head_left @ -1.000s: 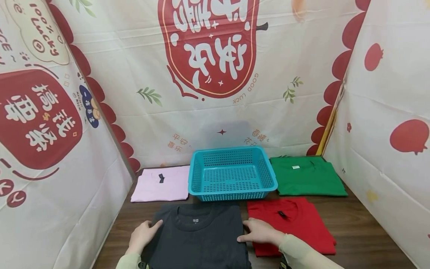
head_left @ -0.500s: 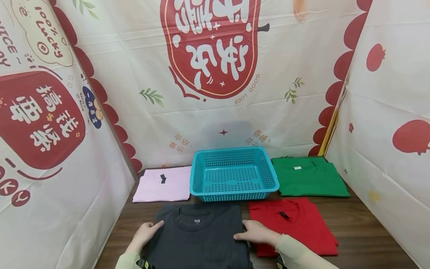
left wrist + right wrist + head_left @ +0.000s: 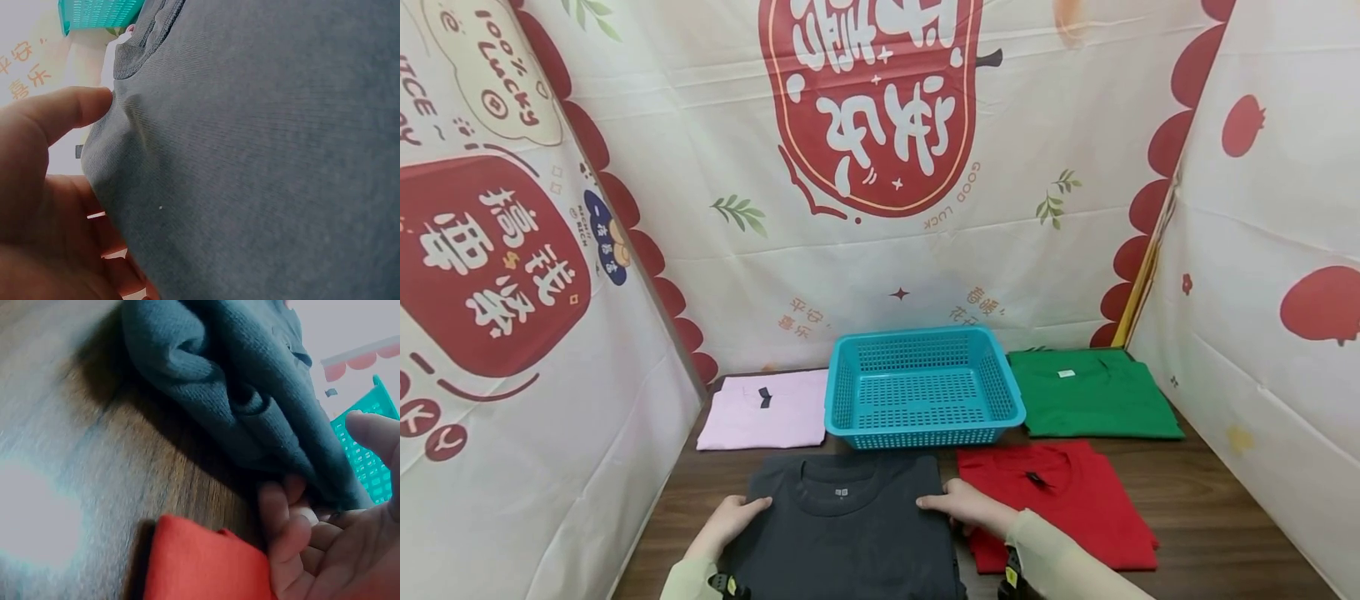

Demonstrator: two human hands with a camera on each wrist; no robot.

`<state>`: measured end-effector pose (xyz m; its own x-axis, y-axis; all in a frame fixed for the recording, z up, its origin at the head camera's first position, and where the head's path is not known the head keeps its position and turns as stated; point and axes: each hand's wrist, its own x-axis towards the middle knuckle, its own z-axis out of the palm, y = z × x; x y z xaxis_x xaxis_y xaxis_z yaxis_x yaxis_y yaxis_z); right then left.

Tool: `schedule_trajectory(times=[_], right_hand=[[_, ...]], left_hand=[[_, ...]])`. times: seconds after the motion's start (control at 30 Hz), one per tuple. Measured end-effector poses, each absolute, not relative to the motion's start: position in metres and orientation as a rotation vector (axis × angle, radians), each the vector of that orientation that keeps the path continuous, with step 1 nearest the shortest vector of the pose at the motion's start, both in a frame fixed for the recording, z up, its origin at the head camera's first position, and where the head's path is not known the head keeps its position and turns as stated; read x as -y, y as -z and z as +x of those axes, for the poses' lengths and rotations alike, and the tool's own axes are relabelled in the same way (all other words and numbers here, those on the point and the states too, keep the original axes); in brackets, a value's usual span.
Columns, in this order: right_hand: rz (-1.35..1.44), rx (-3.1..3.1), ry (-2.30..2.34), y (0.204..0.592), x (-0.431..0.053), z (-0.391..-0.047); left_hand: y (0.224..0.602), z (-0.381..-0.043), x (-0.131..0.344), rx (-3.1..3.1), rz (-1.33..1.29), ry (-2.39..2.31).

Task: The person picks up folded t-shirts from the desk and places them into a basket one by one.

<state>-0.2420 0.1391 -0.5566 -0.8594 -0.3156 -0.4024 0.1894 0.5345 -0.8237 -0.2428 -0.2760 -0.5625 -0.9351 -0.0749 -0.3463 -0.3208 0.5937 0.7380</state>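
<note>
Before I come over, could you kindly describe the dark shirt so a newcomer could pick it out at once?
On the wooden table, find the blue basket at the back. In front of it, held between the left hand and right hand, is the folded dark shirt. Unlike the pink shirt, red shirt and green shirt, it is charcoal grey, with pale printing inside the collar.

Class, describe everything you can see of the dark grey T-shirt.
The dark grey T-shirt is folded, front up, on the near side of the table, its round neckline and small pale label towards the turquoise basket. It looks like soft knit; stacked folds show along its right edge. The left hand grips its left edge, thumb on top, fingers underneath; the right hand holds the right edge. The head view cuts off its lower end.
</note>
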Motion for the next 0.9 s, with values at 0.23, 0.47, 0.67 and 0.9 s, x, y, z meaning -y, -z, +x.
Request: schedule_trajectory(times=[0.23, 0.47, 0.67, 0.9], right_hand=[[-0.057, -2.209, 1.305, 0.5524, -0.1370, -0.2410], [-0.033, -2.173, 1.344, 0.5519, -0.1363, -0.2403], [-0.049, -2.113, 1.439, 0.5551, -0.1367, -0.2375], [-0.071, -1.964, 1.593, 0.5577, -0.1373, -0.2353]], left_hand=[[0.5598, -0.2410, 0.2751, -2.543, -0.312, -1.246], [0.5561, -0.2424, 0.2737, -2.533, -0.294, -1.222], [0.5569, -0.2378, 0.2709, -2.595, -0.281, -1.222], [0.5570, -0.2364, 0.2681, -2.597, -0.231, -1.324]])
